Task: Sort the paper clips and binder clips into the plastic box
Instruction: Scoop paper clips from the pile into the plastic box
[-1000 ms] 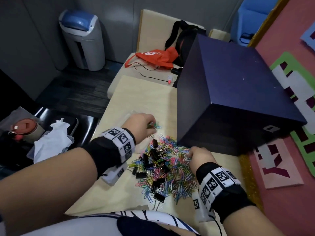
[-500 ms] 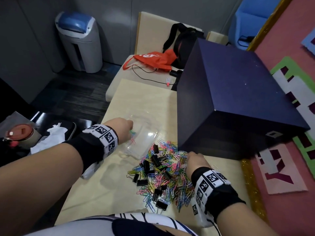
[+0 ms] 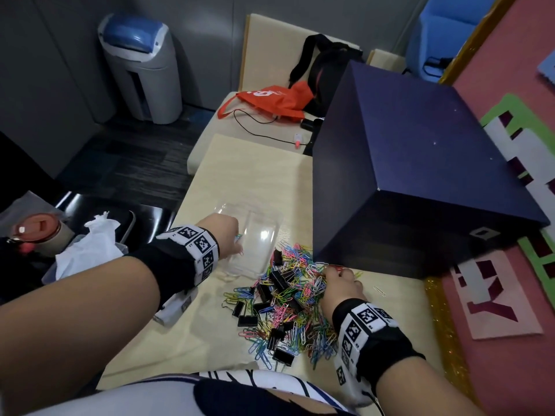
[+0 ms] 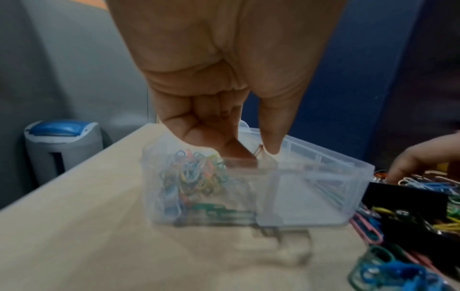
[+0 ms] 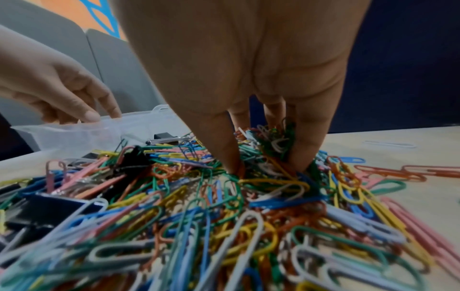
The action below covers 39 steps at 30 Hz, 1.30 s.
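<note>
On table [image 3: 246, 181], two hands, one plastic box [image 3: 255, 235]

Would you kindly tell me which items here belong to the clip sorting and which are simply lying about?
Job: plastic box, paper clips, binder clips, left hand, right hand.

Lying about: dark box, bin, orange bag, tissue.

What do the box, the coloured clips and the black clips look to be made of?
Plastic box: clear, slightly frosted plastic; the paper clips inside show through its walls.
Coloured paper clips: bent wire with a smooth coloured coating, probably vinyl over metal; no bare wire shows.
Black binder clips: flat black bodies, likely painted sheet metal, with thin silvery wire handles.
</note>
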Each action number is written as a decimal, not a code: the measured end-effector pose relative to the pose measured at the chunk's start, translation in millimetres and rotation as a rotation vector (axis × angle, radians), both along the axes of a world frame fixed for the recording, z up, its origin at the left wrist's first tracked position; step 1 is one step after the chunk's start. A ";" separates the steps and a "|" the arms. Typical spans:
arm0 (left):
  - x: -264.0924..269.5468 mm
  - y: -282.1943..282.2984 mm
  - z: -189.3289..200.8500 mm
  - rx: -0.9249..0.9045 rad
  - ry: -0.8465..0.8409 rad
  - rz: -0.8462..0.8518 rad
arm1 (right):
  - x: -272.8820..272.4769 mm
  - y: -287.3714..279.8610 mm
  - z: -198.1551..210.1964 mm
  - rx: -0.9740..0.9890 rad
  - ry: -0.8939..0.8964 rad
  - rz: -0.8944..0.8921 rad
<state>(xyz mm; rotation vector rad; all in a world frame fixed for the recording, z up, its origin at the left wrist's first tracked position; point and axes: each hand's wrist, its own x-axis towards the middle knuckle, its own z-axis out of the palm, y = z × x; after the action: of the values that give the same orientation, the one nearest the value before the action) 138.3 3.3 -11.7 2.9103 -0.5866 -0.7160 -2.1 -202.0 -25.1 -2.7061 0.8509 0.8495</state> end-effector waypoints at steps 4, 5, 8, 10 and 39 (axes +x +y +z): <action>0.7 -4.2 -1.8 0.063 -0.004 -0.021 | -0.2 -0.9 -0.1 0.002 -0.025 0.007; 2.6 -3.3 -0.3 0.059 -0.027 -0.014 | -0.6 -1.4 -0.2 0.003 -0.029 0.010; 10.8 6.4 9.4 0.026 -0.110 0.037 | -1.9 -1.8 -0.3 0.000 -0.037 0.016; 13.1 13.5 14.8 0.051 -0.160 0.014 | -2.7 -1.3 -0.2 -0.003 -0.038 0.019; -0.8 22.7 12.0 0.219 -0.109 -0.436 | -9.5 -3.0 -2.1 0.000 -0.045 -0.011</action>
<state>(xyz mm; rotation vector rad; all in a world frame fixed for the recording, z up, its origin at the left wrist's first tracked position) 137.5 26.1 0.3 3.0647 -1.2567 -0.7022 -11.5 -205.0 -27.2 -2.7072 0.8552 0.7829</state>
